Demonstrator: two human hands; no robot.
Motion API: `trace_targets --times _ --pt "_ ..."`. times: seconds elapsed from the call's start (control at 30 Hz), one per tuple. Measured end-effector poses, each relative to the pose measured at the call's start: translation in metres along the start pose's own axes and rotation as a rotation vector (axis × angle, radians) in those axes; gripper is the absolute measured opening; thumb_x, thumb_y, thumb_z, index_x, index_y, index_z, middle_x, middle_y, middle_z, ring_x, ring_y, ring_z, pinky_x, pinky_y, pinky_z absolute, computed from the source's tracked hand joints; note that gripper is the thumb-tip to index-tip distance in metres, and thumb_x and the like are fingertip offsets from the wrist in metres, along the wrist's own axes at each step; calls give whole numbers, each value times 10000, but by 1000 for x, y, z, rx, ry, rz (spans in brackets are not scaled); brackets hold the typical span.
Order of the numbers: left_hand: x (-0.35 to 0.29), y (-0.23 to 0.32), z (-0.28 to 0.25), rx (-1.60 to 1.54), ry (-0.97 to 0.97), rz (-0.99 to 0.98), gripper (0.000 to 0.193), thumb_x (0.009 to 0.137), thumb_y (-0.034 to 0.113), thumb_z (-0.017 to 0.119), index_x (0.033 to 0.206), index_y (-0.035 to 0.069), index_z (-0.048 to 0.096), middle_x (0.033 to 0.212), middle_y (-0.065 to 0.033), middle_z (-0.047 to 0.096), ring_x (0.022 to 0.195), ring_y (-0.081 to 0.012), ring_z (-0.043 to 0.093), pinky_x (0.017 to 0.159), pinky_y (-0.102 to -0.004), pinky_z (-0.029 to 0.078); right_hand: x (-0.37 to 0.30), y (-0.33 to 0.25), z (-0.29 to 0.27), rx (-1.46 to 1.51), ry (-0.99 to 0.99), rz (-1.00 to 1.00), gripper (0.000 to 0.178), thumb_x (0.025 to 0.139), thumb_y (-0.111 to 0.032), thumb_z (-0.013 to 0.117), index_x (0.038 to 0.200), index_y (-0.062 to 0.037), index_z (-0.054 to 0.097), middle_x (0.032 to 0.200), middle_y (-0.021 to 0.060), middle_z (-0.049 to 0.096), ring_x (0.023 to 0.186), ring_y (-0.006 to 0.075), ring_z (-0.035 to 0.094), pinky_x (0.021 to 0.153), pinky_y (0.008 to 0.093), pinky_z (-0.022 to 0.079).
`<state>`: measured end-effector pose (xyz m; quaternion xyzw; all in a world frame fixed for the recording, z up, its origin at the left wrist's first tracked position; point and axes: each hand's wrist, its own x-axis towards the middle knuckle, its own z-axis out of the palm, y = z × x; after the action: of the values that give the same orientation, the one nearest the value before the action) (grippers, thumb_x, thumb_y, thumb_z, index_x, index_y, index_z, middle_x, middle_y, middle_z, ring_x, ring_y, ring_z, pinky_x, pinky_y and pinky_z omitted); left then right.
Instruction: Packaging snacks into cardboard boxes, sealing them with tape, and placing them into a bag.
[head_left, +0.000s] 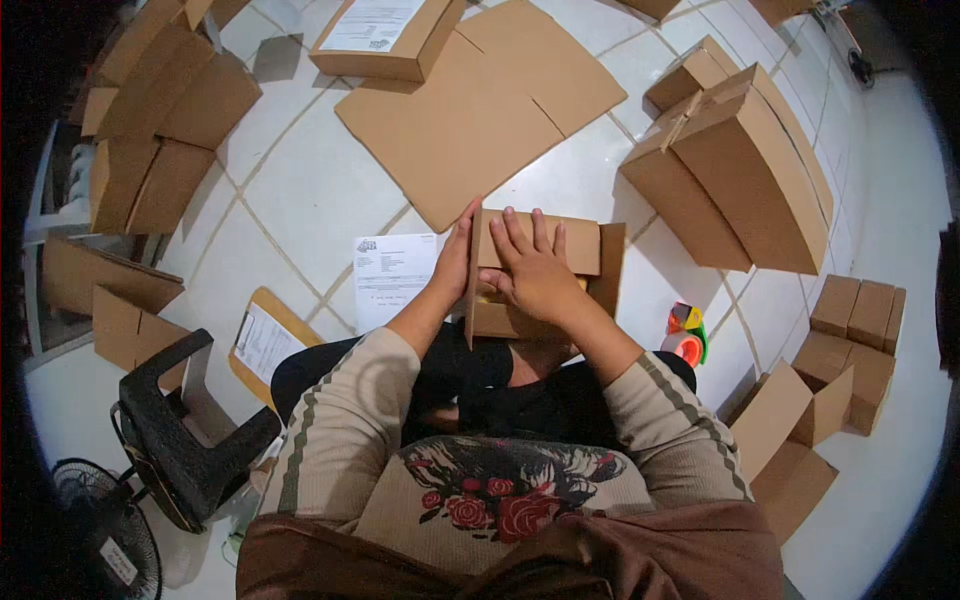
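Note:
A small brown cardboard box (507, 321) stands in front of my crossed legs with its flaps partly raised. My left hand (457, 258) lies flat along the outside of its left flap, fingers stretched out. With fingers spread, my right hand (540, 272) presses on the far flap (582, 250), which is folded inward. The right flap (611, 265) stands up. A bit of something yellowish shows inside, but the hands and flap hide most of it. To the left of the box is a printed sheet of paper (385, 285) on the floor.
A flat cardboard sheet (470, 110) lies ahead, beside a labelled box (385, 45). Larger boxes stand at right (740, 170) and upper left (170, 110). A tape dispenser (687, 340) is near my right knee. At left are a clipboard (262, 345), a black plastic object (185, 440) and a fan (105, 535).

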<state>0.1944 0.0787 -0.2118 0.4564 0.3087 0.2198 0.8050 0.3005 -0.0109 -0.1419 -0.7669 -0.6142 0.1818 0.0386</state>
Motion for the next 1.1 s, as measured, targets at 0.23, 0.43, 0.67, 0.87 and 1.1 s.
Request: trace_targets --times 0.23,0.43,0.67,0.87,1.1 --pt "6 -2 4 -81 53 -151 518 892 460 290 1259 99 347 1267 -106 364 1151 -220 365 967 -335 300 -14 -4 -4 111 -117 9 1170 472 -790 506 1341 -78 181 1405 132 110 1276 402 41 997 551 52" --pt "9 -19 -12 -258 12 -154 409 908 324 331 1284 163 326 1214 -109 411 1075 -210 447 893 -317 389 -25 -7 0 72 -28 -54 1122 485 -710 579 1347 -116 174 1404 112 132 1282 378 68 1001 549 72" --pt "8 -17 -11 275 34 -45 413 909 276 334 1304 159 303 1222 -104 406 1082 -195 432 907 -304 373 -29 -6 25 59 126 -20 890 648 -546 579 1343 -143 198 1398 91 162 1282 361 95 1007 531 95" --pt "8 -15 -8 269 100 -125 520 914 440 147 1193 91 413 1215 -118 406 1152 -220 353 977 -316 250 -31 -6 31 138 211 -24 745 731 -435 553 1336 -155 222 1397 78 168 1280 358 102 1013 526 62" --pt "-1 5 20 574 316 58 439 927 332 184 1092 53 481 1066 -155 529 1024 -280 486 881 -333 360 -28 -3 34 -8 165 -32 563 741 -256 525 1257 -94 373 1366 113 229 1281 361 97 1015 528 28"
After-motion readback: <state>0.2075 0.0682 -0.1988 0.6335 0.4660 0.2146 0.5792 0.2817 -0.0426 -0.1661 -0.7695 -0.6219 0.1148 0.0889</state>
